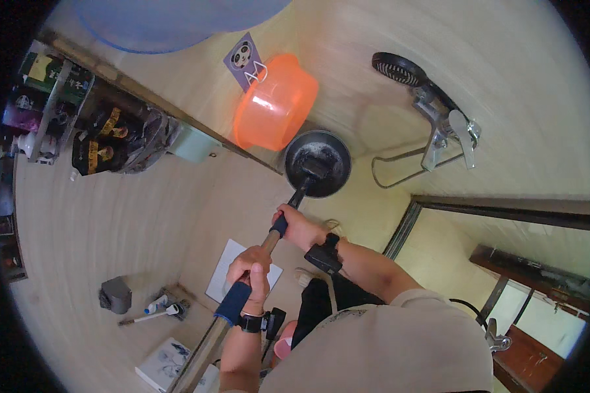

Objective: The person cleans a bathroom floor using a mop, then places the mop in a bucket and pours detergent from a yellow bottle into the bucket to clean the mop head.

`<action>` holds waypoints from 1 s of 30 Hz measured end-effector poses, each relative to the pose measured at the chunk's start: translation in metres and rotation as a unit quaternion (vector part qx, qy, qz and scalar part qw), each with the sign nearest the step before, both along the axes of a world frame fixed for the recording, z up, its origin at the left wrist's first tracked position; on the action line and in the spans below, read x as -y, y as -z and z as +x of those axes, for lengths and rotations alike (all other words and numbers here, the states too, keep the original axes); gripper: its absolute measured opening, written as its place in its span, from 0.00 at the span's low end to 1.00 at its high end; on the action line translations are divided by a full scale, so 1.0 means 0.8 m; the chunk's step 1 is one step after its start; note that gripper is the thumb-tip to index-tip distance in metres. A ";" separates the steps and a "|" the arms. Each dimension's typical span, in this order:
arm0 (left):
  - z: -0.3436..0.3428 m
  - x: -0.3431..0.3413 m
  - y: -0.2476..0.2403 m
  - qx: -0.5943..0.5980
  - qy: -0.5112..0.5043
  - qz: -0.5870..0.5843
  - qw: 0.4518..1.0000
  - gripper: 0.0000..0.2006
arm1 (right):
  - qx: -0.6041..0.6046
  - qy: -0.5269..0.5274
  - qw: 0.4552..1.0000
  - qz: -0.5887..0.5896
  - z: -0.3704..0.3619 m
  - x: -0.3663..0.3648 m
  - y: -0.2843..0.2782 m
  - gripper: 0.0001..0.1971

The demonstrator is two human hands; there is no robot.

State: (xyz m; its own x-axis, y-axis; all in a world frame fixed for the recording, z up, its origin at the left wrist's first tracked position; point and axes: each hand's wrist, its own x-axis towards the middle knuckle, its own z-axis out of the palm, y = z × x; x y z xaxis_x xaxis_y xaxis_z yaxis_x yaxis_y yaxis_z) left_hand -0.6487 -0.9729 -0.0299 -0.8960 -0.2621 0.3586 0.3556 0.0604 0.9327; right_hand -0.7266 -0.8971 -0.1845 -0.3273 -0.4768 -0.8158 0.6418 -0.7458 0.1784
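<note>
Both my hands are closed round a long mop [269, 241], its pale pole wrapped in dark blue sleeves. My left hand [248, 270] grips lower in the picture, by a blue sleeve. Farther up the pole, my right hand [299, 227] holds it close to the black lower section. The mop's dark head rests inside a round black basin [341, 154] on the floor, where whitish suds or wet glints show. A strapped black device sits on each of my wrists.
An orange basin [278, 105] hangs on the wall beyond the black one. At right are a shower head [400, 69], a metal tap [436, 134] and a doorway frame [403, 229]. Dark pouches [108, 137] fill a shelf at left; a white-handled brush [152, 316] lies below.
</note>
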 end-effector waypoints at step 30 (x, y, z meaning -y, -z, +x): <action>-0.067 -0.005 0.034 -0.081 0.104 0.000 0.991 0.13 | -0.081 -0.028 0.996 0.015 -0.119 -0.081 0.293 0.06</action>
